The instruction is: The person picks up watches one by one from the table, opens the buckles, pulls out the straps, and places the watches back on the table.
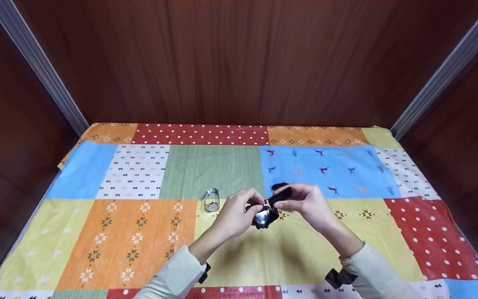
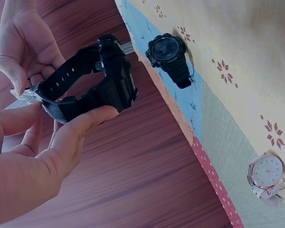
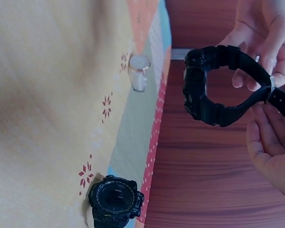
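A black wristwatch (image 1: 262, 218) with a thick strap is held up between both hands, its strap bent into a loop. My left hand (image 1: 239, 209) grips the watch by the case and the strap close to the metal buckle (image 3: 271, 84). The fingers of my right hand (image 1: 307, 203) pinch the strap end at the buckle. In the right wrist view the strap passes through the buckle, with the holed end (image 3: 281, 102) sticking out beyond it. The left wrist view has the watch case (image 2: 116, 73) side-on.
A second black watch (image 2: 167, 51) lies on the patchwork tablecloth (image 1: 131, 241), mostly hidden behind my right hand in the head view. Left of my hands lies a light-strapped watch (image 1: 212, 203) with a white dial. Brown wood-grain panels (image 1: 239, 62) enclose the table's back and sides.
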`<action>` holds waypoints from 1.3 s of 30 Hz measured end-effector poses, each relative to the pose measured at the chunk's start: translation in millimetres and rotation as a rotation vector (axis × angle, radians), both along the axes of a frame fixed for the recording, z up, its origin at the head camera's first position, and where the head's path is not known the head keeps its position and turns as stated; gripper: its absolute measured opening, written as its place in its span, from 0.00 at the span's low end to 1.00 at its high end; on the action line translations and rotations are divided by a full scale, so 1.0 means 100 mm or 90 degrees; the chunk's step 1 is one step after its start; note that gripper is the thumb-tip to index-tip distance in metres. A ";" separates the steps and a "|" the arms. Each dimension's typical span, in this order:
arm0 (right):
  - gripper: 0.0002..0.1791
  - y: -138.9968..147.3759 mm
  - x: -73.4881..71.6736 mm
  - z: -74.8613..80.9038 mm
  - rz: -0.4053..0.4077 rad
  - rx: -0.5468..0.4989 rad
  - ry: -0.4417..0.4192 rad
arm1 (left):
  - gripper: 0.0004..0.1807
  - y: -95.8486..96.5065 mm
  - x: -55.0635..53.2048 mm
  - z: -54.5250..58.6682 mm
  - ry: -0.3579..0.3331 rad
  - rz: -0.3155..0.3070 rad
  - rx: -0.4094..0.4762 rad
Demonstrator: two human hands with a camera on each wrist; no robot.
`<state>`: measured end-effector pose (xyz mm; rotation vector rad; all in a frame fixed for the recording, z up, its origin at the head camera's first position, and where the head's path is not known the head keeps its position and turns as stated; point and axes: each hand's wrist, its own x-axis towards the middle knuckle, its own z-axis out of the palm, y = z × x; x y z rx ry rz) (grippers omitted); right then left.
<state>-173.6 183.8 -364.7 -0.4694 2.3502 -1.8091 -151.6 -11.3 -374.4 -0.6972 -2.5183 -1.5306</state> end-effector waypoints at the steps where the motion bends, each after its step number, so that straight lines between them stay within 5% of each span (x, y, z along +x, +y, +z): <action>1: 0.17 0.00 0.00 0.00 -0.002 0.003 0.000 | 0.05 0.00 0.00 0.00 0.001 0.003 0.001; 24: 0.17 0.03 0.01 0.04 -0.024 -0.030 -0.016 | 0.15 -0.03 0.01 0.00 -0.022 0.054 -0.054; 39: 0.17 0.04 -0.02 0.05 -0.019 -0.028 -0.027 | 0.12 -0.06 -0.01 0.00 -0.019 0.077 -0.055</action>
